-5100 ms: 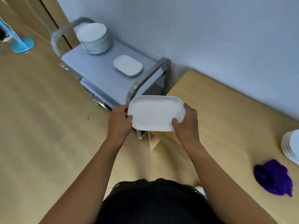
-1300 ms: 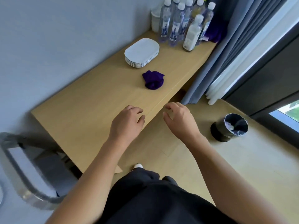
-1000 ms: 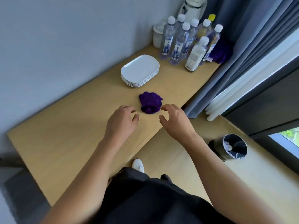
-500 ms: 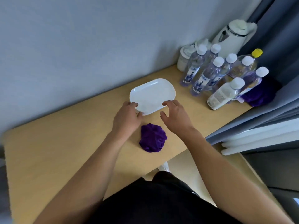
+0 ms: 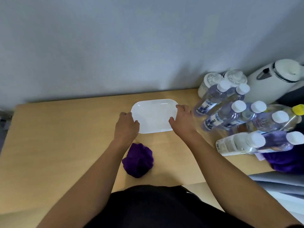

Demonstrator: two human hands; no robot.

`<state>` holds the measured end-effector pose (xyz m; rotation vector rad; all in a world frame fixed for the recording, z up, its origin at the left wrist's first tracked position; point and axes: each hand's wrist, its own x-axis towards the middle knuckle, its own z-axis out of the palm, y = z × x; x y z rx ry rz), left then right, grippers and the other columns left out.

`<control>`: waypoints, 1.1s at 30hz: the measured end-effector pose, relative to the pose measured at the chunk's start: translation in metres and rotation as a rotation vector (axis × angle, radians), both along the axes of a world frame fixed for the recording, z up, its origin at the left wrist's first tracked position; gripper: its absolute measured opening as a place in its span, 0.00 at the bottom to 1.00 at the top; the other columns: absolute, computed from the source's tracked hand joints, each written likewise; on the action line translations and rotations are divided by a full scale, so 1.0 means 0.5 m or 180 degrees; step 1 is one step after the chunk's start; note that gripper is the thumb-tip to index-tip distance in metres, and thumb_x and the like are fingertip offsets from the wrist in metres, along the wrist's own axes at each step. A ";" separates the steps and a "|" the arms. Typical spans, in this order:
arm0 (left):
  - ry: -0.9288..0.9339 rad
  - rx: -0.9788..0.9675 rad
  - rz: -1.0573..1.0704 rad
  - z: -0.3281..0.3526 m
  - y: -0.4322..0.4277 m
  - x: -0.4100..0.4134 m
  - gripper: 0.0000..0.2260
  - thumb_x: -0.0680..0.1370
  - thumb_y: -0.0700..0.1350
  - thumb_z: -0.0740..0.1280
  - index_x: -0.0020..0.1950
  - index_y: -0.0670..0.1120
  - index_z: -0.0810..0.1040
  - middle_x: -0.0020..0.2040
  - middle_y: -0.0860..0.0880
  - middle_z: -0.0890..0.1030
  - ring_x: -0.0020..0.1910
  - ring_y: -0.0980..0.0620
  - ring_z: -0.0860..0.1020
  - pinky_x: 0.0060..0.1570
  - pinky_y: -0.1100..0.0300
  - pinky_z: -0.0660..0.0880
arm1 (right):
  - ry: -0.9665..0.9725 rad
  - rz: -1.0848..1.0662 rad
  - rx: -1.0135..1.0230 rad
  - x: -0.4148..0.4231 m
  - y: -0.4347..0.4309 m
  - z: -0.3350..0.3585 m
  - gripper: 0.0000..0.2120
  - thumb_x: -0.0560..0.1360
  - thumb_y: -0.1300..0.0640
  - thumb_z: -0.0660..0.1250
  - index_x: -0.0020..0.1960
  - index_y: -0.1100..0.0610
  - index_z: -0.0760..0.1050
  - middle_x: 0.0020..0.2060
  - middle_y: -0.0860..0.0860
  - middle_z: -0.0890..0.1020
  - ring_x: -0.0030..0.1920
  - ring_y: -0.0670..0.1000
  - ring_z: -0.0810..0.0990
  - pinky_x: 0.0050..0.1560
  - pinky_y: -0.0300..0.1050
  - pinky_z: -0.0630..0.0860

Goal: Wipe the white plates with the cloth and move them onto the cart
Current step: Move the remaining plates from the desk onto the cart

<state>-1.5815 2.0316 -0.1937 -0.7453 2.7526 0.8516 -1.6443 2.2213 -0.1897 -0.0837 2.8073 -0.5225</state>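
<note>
Head view over a light wooden counter [image 5: 57, 137]. A white rounded-rectangular ceramic plate [image 5: 153, 116] lies at the centre, close to the grey wall. The left hand [image 5: 125, 127] grasps its 9 o'clock short edge, thumb over the rim and fingers curled beneath. The right hand [image 5: 182, 120] grasps the 3 o'clock edge likewise, its fingers wrapped round the far corner. Whether the plate is raised off the counter cannot be told. A crumpled purple cloth [image 5: 138, 160] rests untouched on the counter at the plate's 7 o'clock, beside the left forearm. Clear white-capped water bottles [image 5: 218, 116] cluster at 3 o'clock, and a white electric kettle [image 5: 276, 79] stands at 2 o'clock.
</note>
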 end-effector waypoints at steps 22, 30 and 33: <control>0.0564 0.0224 0.0774 0.005 -0.006 0.046 0.13 0.74 0.32 0.62 0.56 0.37 0.79 0.46 0.46 0.78 0.43 0.49 0.73 0.38 0.60 0.69 | 0.0007 -0.0366 -0.1446 -0.006 0.009 0.004 0.21 0.75 0.65 0.63 0.67 0.61 0.67 0.63 0.56 0.74 0.60 0.54 0.74 0.52 0.40 0.68; 0.0951 0.0074 0.1460 0.048 -0.150 0.232 0.17 0.75 0.36 0.65 0.64 0.42 0.77 0.59 0.46 0.80 0.54 0.45 0.79 0.50 0.57 0.72 | -0.0161 0.0609 -0.1437 0.094 -0.171 0.041 0.29 0.76 0.65 0.61 0.76 0.56 0.61 0.69 0.53 0.69 0.67 0.54 0.70 0.58 0.37 0.62; 0.0962 0.0028 0.1845 0.057 -0.214 0.342 0.16 0.75 0.36 0.64 0.62 0.42 0.78 0.57 0.46 0.80 0.53 0.45 0.79 0.49 0.56 0.72 | -0.0261 0.1006 -0.1658 0.161 -0.264 0.057 0.29 0.75 0.66 0.61 0.75 0.53 0.63 0.68 0.52 0.70 0.65 0.51 0.70 0.57 0.36 0.63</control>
